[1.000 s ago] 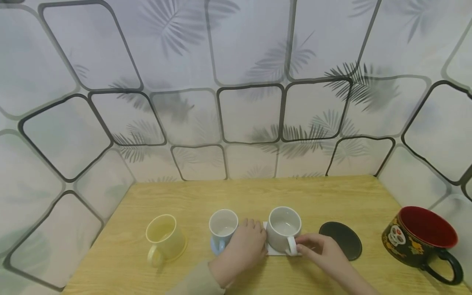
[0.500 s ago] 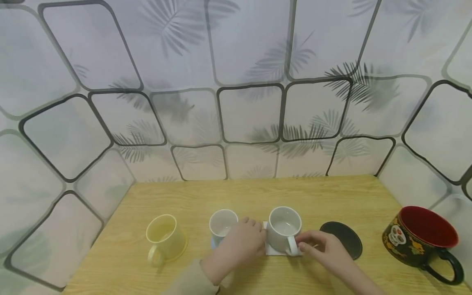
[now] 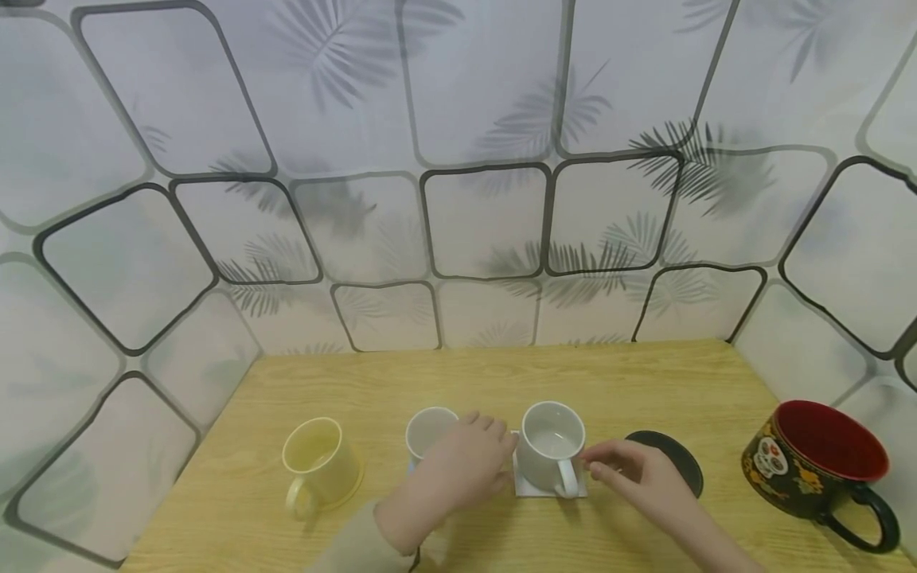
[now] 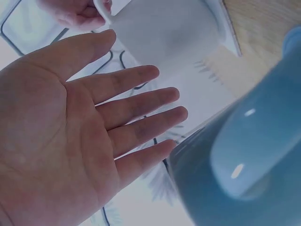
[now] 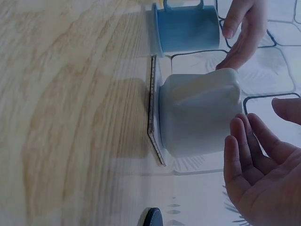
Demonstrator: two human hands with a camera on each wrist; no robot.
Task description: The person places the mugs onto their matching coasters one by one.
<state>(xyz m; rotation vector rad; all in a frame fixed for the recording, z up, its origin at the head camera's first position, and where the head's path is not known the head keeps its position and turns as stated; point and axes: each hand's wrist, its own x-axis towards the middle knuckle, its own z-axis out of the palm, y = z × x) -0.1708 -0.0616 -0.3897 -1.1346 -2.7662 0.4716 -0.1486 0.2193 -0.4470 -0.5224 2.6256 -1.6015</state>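
Note:
A white mug [image 3: 539, 461] stands upright on a white square coaster [image 3: 528, 488], its handle toward the front. My right hand [image 3: 641, 481] is just to the right of this mug, fingers slightly bent and holding nothing. In the right wrist view its fingertips [image 5: 240, 123] overlap the mug's rim. My left hand [image 3: 458, 469] hovers between the white mug and a mug that is blue outside and white inside [image 3: 428, 430], partly covering the latter. The left wrist view has its palm and spread fingers [image 4: 141, 96] bare, beside the blue mug's wall [image 4: 202, 174].
On the left, a yellow mug [image 3: 325, 469] stands on a yellow coaster [image 3: 357, 481]. Behind my right hand lies a black round coaster [image 3: 684, 461]. A large black mug [image 3: 802, 477] with a skull pattern and red inside stands far right. Patterned walls [image 3: 487, 310] enclose the wooden table [image 3: 387, 374].
My right hand has come off the white mug's handle and drawn slightly right. The left hand has lifted and shifted left, away from the white mug, covering more of the blue one.

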